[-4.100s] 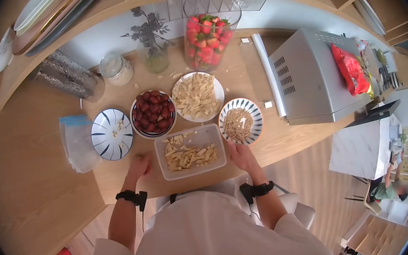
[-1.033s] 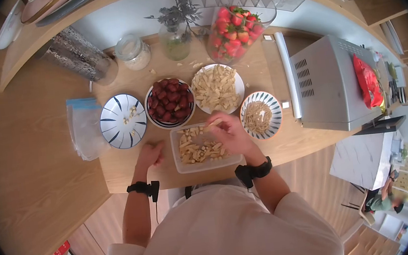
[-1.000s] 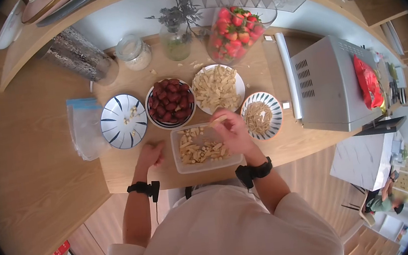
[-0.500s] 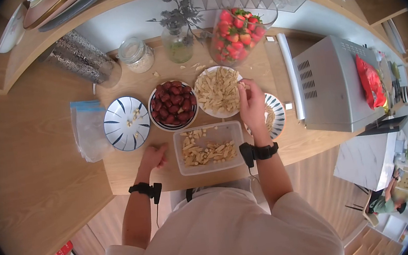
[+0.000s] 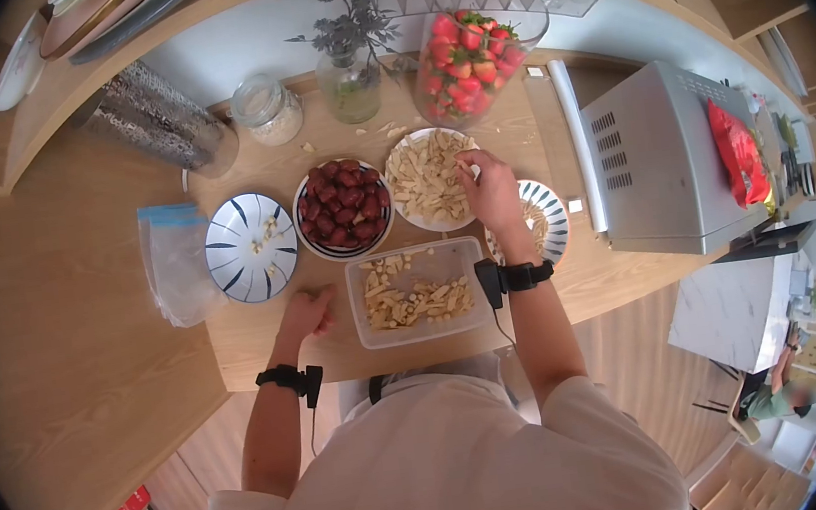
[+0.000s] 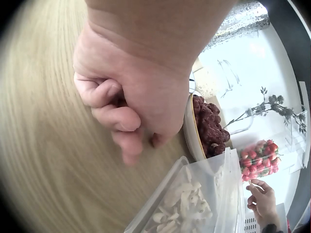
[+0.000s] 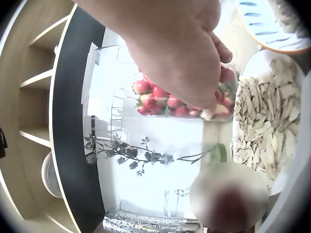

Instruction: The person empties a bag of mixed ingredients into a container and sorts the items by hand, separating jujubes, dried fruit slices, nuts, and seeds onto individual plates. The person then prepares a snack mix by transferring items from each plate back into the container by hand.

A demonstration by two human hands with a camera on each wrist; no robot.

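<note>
My right hand (image 5: 497,192) is over the right edge of the white plate (image 7: 258,62) heaped with pale dried slices (image 5: 425,181). Thumb and fingertips pinch a small pale slice (image 7: 208,115). On the wooden table, left of the clear plastic box (image 5: 442,269), rests my left hand (image 5: 306,314), its fingers loosely curled around nothing. Inside the box lie short pale pieces (image 5: 419,304), mostly along the near side. Dark red dates (image 5: 342,202) fill a bowl behind it. Partly behind my right forearm is a striped bowl (image 5: 552,210) of thin pale sticks.
A blue-striped plate (image 5: 235,260) with a few small bits and clear zip bags (image 5: 178,266) lie at the left. Along the back stand a glass jar (image 5: 269,115), a vase (image 5: 353,95) and a container of strawberries (image 5: 469,67). A silver oven (image 5: 655,171) stands at the right.
From over the plastic box, where it pinched a pale piece, my right hand has gone up to the right edge of the slice plate. The left hand has stayed beside the box.
</note>
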